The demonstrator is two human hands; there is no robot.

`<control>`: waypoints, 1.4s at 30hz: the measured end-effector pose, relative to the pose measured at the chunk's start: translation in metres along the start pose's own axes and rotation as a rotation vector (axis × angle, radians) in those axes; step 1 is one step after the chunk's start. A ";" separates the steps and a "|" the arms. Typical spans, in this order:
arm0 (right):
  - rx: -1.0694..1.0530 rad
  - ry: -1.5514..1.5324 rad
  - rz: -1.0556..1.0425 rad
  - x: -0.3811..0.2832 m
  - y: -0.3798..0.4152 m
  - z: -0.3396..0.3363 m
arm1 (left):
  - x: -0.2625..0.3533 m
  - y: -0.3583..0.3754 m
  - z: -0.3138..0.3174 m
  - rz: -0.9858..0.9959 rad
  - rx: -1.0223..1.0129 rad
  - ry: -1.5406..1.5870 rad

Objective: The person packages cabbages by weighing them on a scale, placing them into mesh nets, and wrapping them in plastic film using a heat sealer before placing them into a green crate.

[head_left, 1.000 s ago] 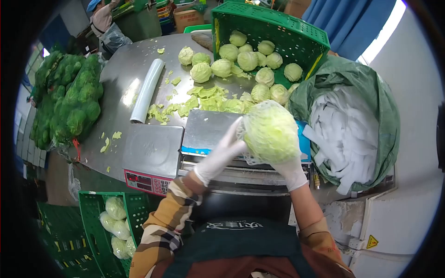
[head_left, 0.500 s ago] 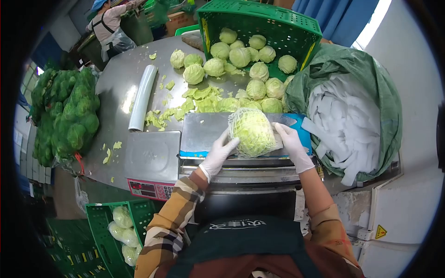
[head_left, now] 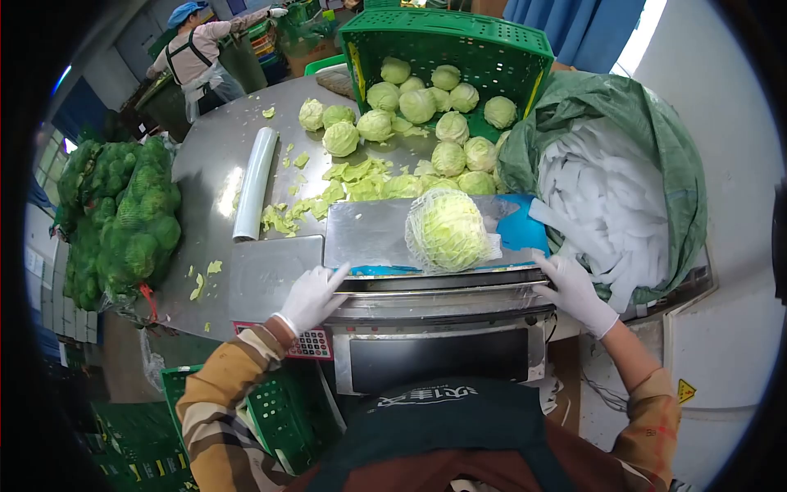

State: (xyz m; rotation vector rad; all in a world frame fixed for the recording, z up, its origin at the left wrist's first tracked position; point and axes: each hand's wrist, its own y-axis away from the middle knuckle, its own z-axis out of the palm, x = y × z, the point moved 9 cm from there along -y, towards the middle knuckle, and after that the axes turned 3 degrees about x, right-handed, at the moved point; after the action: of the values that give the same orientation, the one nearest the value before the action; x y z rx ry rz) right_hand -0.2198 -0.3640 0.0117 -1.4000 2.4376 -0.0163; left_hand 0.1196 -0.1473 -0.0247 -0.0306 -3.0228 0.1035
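1. Both gloved hands are empty and off the netted cabbage [head_left: 448,230]: the left hand [head_left: 312,297] lies open with its fingers spread at the near left corner of the steel plate [head_left: 369,234], and the right hand [head_left: 572,291] rests with its fingers loosely curled, grasping nothing, at the plate's near right corner.
2. That cabbage (wrapped in white foam mesh) sits alone on the plate, right of its middle, well apart from both hands.
3. Just right of the cabbage, a blue sheet [head_left: 521,230] shows at the plate's right end.
4. Beyond the plate's far edge lie loose green leaf trimmings [head_left: 344,184], and past them bare cabbages [head_left: 418,107] spill from a tipped green crate [head_left: 484,45].
5. Left of the plate, a roll of clear film [head_left: 253,182] lies on the steel table [head_left: 209,148].
6. Right of the plate, a green sack [head_left: 590,107] holds white foam sleeves [head_left: 615,205].
7. Far left of the plate, net bags of green vegetables [head_left: 123,213] are stacked.
8. At the table's far end another person [head_left: 201,53] stands working.
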 end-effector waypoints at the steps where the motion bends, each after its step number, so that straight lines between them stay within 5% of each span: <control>1: -0.082 0.188 -0.121 -0.003 0.010 0.012 | -0.004 0.003 0.001 -0.001 -0.001 -0.002; 5: -0.260 0.447 -0.354 -0.004 0.016 0.049 | 0.023 0.002 0.032 0.439 -0.080 -0.208; 6: -0.136 0.468 -0.459 -0.010 0.014 0.050 | 0.025 -0.005 0.038 0.426 -0.099 -0.242; 10: -0.205 0.491 -0.533 -0.003 0.018 0.071 | 0.042 -0.029 0.046 0.313 -0.172 -0.267; 13: 0.013 0.083 -0.183 0.015 0.022 0.055 | 0.033 -0.027 0.049 0.286 0.098 -0.166; 15: 0.133 0.005 -0.111 0.011 0.030 0.051 | 0.036 -0.016 0.039 0.194 0.094 -0.033; 17: 0.270 -0.441 0.208 0.026 0.044 0.042 | 0.041 0.007 0.013 0.074 0.226 0.171; 20: 0.153 -0.603 0.448 0.017 0.087 0.030 | 0.065 0.041 -0.018 0.096 0.294 0.324; 24: 0.187 -0.864 0.779 -0.012 0.116 -0.079 | 0.097 0.060 -0.130 0.092 0.360 0.423; 26: 0.460 -0.866 0.511 -0.014 0.108 -0.137 | 0.099 0.060 -0.180 0.090 0.550 0.706; 30: 0.878 -0.926 0.517 0.024 0.022 -0.138 | 0.062 -0.019 -0.179 -0.235 0.831 1.011; 32: 0.763 -1.154 0.287 0.023 -0.051 -0.114 | 0.027 -0.095 -0.157 -0.214 0.795 1.189; 35: 0.387 -0.927 0.273 0.050 -0.130 -0.019 | -0.017 -0.192 -0.056 -0.130 0.499 1.064; 37: -0.145 -0.671 0.110 0.040 -0.142 0.048 | -0.003 -0.196 0.046 -0.197 -0.199 1.433; 39: -0.467 -1.117 0.085 0.001 -0.122 0.077 | 0.036 -0.168 0.043 -0.036 -0.266 1.283; 40: -0.523 -0.834 -0.039 0.001 -0.117 0.096 | 0.043 -0.162 0.046 0.035 -0.191 1.223; 42: -0.397 -0.817 -0.049 -0.013 -0.122 0.100 | 0.052 -0.158 0.044 0.036 -0.036 1.270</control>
State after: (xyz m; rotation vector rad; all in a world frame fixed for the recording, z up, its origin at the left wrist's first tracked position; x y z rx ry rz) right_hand -0.0829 -0.4007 -0.0587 -1.2578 1.7604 0.8866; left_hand 0.0606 -0.3067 -0.0518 -0.1054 -1.7551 0.0125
